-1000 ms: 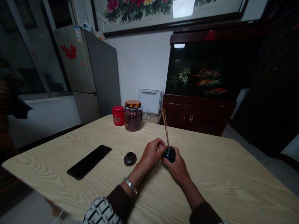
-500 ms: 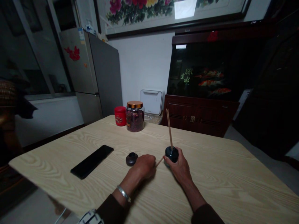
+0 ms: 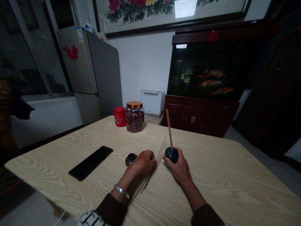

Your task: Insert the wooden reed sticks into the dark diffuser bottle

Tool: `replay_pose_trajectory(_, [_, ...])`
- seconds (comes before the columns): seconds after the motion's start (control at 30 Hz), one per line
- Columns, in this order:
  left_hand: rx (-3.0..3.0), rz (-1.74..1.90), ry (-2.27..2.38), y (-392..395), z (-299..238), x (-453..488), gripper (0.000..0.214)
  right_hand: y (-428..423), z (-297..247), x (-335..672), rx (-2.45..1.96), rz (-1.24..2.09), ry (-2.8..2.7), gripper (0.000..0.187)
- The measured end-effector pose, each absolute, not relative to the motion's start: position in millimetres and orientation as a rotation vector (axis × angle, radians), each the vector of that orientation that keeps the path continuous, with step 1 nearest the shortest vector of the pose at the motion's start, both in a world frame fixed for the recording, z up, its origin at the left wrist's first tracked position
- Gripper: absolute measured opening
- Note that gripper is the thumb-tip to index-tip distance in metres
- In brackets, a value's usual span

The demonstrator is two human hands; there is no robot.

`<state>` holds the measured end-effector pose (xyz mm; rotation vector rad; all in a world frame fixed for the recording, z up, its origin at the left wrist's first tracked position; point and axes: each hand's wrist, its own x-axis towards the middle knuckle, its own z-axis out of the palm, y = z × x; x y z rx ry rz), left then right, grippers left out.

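Thin reed sticks point(image 3: 146, 182) are pinched in my left hand point(image 3: 145, 161), fanned out at both ends, and one points away across the tabletop. My right hand point(image 3: 180, 166) is wrapped around a small dark glass diffuser bottle point(image 3: 171, 154) standing on the table. A few reed sticks point(image 3: 169, 130) rise upright from the bottle's mouth. Just left of my left hand sits a dark round bottle lid point(image 3: 130, 159), partly covered by the hand. The fingers on the far side of the bottle are hidden.
A black phone point(image 3: 91, 163) lies on the wood-grain table point(image 3: 225, 175) at the left. Toward the back stand a red canister point(image 3: 120, 117) and a glass jar point(image 3: 135, 120) with a copper-coloured lid. Beyond are a fridge point(image 3: 105, 72), a white flat device point(image 3: 151, 103) and a fish tank point(image 3: 202, 72).
The sticks in my left hand have spread into a fan, where only one short end showed before. My right hand keeps its hold on the bottle. The view has shifted slightly.
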<state>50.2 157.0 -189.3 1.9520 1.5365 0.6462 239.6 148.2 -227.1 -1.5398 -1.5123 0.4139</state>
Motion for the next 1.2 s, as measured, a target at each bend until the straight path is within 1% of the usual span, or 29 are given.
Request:
replay_pose_trajectory(0.2, [1.559,1.059,1.189,171,-168,59,0.014,148,-226,240,-1.552,0.423,-1.518,0.061])
replay_pose_trajectory(0.47, [1.382,1.378,1.045,176,-139,72,0.024,149,-229,241,-1.514,0.426,-1.522,0.059])
replay_pose_trajectory(0.73, [1.252,1.507,0.966,176,-140,82,0.028,150,-230,240,-1.514,0.424,-1.505,0.059])
replay_pose_trajectory(1.0, [1.447,1.553,1.062,176,-146,87,0.024,150,-231,241,-1.521,0.416,-1.521,0.059])
replay_pose_trajectory(1.2, [1.69,1.506,1.124,169,-147,96,0.015,151,-231,241,-1.496,0.419,-1.527,0.057])
